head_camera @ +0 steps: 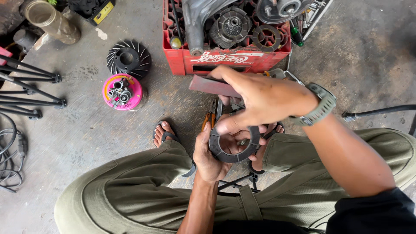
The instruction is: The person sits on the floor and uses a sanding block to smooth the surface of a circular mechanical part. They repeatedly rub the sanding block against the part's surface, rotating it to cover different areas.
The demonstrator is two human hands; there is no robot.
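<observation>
A dark ring [234, 149] — a round metal part with a wide hole — is held low in the middle of the head view, between the knees of a seated person in olive trousers [143, 190]. It is cupped from below by the left hand [208, 158], whose grip is closed around its left and lower rim. The right hand [255, 99] is reached across above it; a flat reddish strip [212, 85] is pinched in its grip between fingers and thumb, and its lowest finger is laid on the upper rim of the ring. A grey-green watch [321, 106] is worn on the right wrist.

Behind the hands, tools with orange handles [208, 119] are partly seen on the concrete floor [86, 130]; what kind cannot be told. A foot in a sandal [164, 132] is planted left of them.

Further up, a red crate [225, 58] is filled with metal parts — a geared hub [232, 26], a flat toothed ring [266, 37] and a grey casing [197, 21]. To its left, a black finned fan wheel [128, 58] lies on the floor, and just below it a pink round lid [122, 92] holds small metal pieces. A murky plastic jar [52, 19] lies at the top left. Black stand legs [30, 86] and a coil of cable [11, 156] are seen along the left edge.
</observation>
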